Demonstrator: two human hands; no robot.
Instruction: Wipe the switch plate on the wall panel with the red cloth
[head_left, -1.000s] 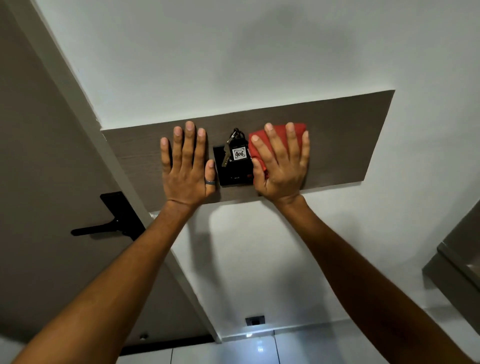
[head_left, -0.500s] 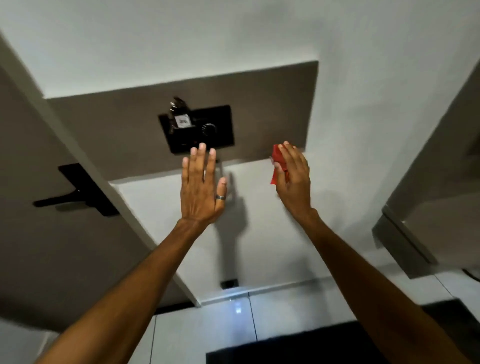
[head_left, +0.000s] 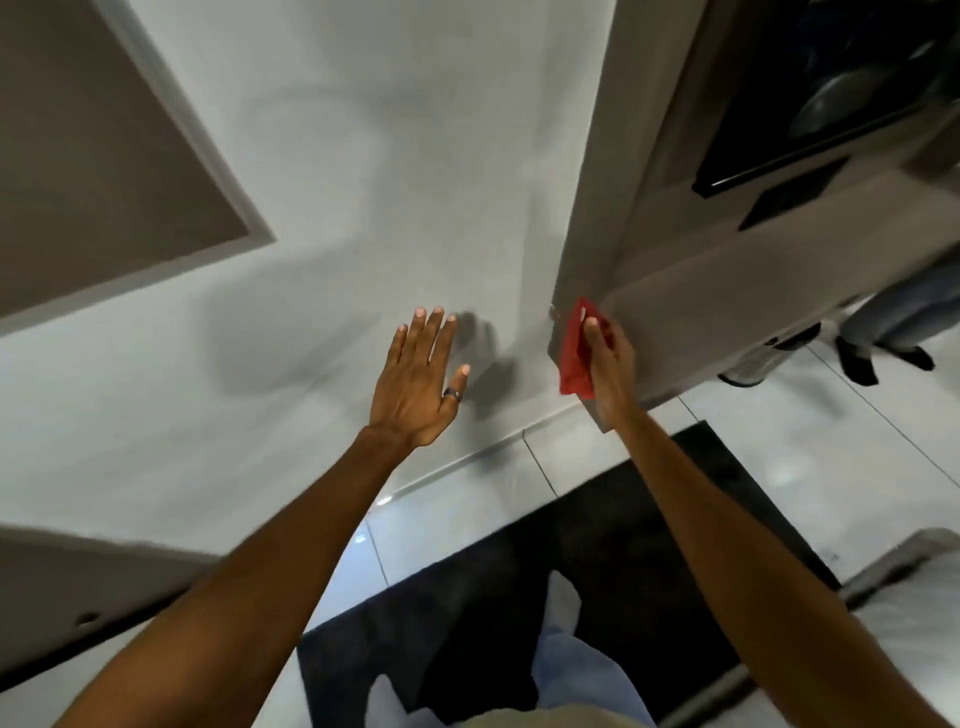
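Note:
My right hand (head_left: 612, 366) is shut on the folded red cloth (head_left: 573, 354) and holds it in the air beside the corner of a grey cabinet. To its left, my left hand (head_left: 421, 382), with a ring on one finger, is open with fingers spread, close to the white wall and holding nothing. The brown wall panel (head_left: 104, 156) shows only as a corner at the upper left, well above both hands. The switch plate is out of view.
A grey cabinet (head_left: 727, 306) juts out at the right, with a dark glossy unit (head_left: 831, 78) set in it higher up. A black mat (head_left: 597, 540) lies on the white tiled floor. Another person's legs (head_left: 883, 322) stand at the far right.
Both hands have come off the panel and dropped down the wall. The view has swung down and right, so the switch plate and keys have left the frame. The cloth stays in my right hand.

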